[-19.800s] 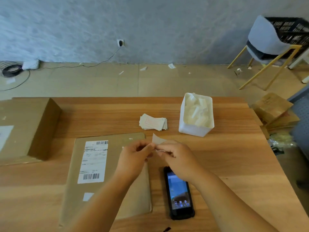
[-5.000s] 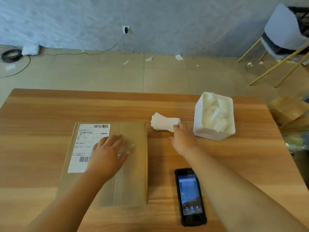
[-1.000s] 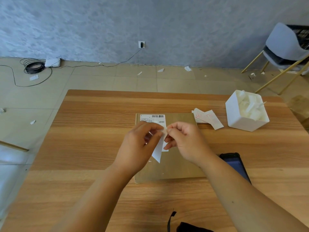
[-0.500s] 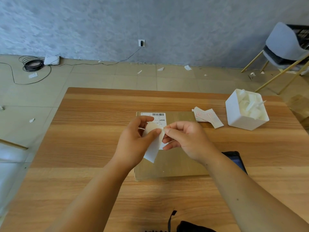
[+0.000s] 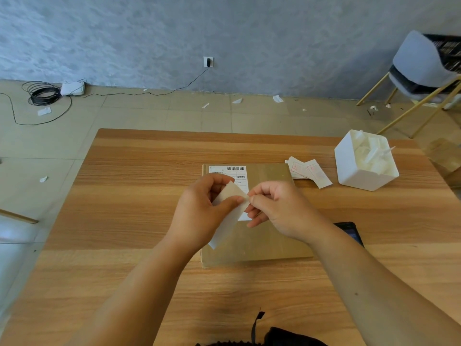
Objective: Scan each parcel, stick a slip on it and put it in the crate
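A flat brown cardboard parcel [image 5: 269, 236] lies on the wooden table [image 5: 129, 196], its white barcode label [image 5: 232, 171] at the far left corner. Both hands hover just above it, pinching one white slip [image 5: 228, 221]. My left hand [image 5: 199, 216] grips the slip's upper part between thumb and fingers. My right hand [image 5: 279, 208] pinches its top right corner, where a thin layer seems to be separating. A small pile of slips [image 5: 309, 171] with red print lies right of the parcel. The black handheld scanner [image 5: 350, 233] shows partly behind my right forearm.
A white box [image 5: 359, 176] full of crumpled white paper stands at the table's far right. A chair [image 5: 421, 71] with yellow legs and a black crate [image 5: 449, 51] on it are beyond the table. Cable coils and paper scraps lie on the floor.
Over the last second both hands keep working the same slip above the parcel. The left hand's fingers have shifted on it and the slip has tilted a little. The parcel has not moved.
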The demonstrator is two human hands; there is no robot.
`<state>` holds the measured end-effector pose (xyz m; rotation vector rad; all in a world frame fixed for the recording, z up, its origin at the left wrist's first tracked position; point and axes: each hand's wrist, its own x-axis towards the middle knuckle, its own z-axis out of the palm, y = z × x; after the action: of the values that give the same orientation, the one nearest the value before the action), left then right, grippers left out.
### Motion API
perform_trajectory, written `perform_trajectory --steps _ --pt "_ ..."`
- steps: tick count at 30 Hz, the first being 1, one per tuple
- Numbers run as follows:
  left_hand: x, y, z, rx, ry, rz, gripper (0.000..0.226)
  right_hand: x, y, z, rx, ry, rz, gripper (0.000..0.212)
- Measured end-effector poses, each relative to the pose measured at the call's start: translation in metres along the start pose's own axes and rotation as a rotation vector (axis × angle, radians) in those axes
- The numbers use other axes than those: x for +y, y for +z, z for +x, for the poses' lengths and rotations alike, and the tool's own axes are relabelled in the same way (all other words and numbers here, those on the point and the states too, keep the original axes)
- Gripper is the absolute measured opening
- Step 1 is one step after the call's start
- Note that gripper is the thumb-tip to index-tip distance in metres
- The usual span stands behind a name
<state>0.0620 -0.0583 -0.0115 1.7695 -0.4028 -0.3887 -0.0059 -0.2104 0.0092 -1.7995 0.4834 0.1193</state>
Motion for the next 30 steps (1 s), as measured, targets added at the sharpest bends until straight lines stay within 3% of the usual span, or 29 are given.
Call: perform_trajectory --steps 16,30 --pt "0.0005 -0.0048 0.0029 0.003 -0.04 -0.062 0.031 -0.001 -0.0037 -0.0028 -0.079 -0.023 0.266 0.02" --pt "0.0028 -0.0033 0.0038 0.022 -0.027 -0.061 0.037 0.0004 -0.0059 0.0008 -0.05 -0.027 0.217 0.013"
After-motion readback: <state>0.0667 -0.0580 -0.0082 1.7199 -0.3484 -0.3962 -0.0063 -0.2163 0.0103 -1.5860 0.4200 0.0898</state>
